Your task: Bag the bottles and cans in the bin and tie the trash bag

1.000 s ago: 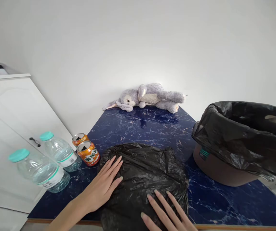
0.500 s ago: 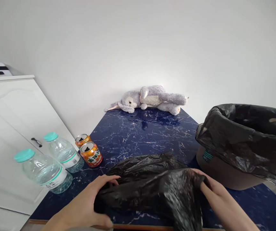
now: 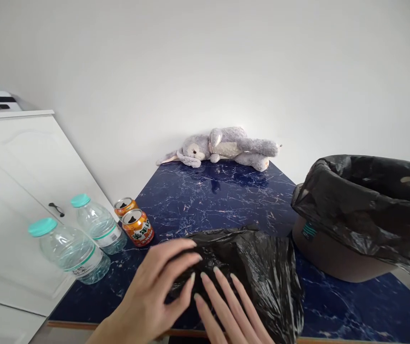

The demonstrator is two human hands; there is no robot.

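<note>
A crinkled black plastic bag (image 3: 262,267) lies spread on the blue marbled table (image 3: 222,205) near its front edge. My left hand (image 3: 158,282) is over the bag's left side, fingers curved and apart, with nothing seen in its grasp. Beside it my right hand (image 3: 226,306) rests on or just above the bag, its fingers stretched out and spread. The two hands nearly meet at the fingertips. Part of the bag is hidden beneath them.
Two orange cans (image 3: 138,228) and two clear bottles (image 3: 72,253) with teal caps stand on the left. A bin (image 3: 333,258) lined with a black bag stands on the right. At the back wall lies a plush rabbit (image 3: 226,145). A white cabinet (image 3: 22,191) adjoins the table.
My right hand has let go of the bag's right side and moved left to its middle. The bag now lies flatter. My left hand has shifted right and over the bag.
</note>
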